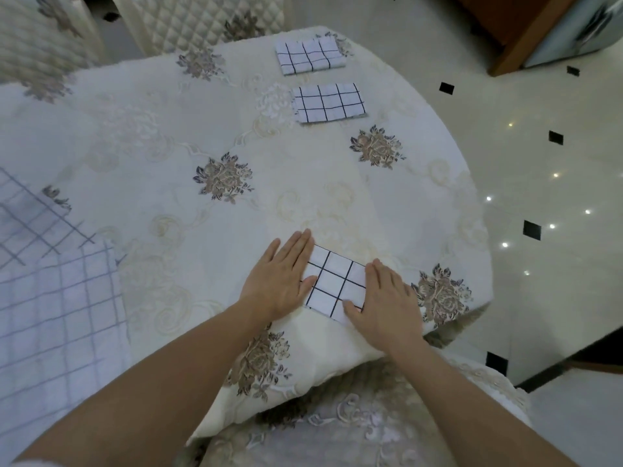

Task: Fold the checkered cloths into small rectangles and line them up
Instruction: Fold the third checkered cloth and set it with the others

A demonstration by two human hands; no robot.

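Observation:
A small folded white cloth with black checks (337, 283) lies near the table's front right edge. My left hand (281, 279) presses flat on its left end with straight fingers. My right hand (384, 305) lies flat on its right end. Two more folded checkered rectangles lie farther back in a column: one (329, 103) in the middle distance and one (308, 56) near the far edge. Unfolded checkered cloths (50, 298) are spread at the left edge of the view.
The round table wears a cream tablecloth (202, 129) with embroidered flowers that hangs over the front edge. Quilted chair backs (188, 21) stand behind the table. Glossy tiled floor (539, 197) lies to the right.

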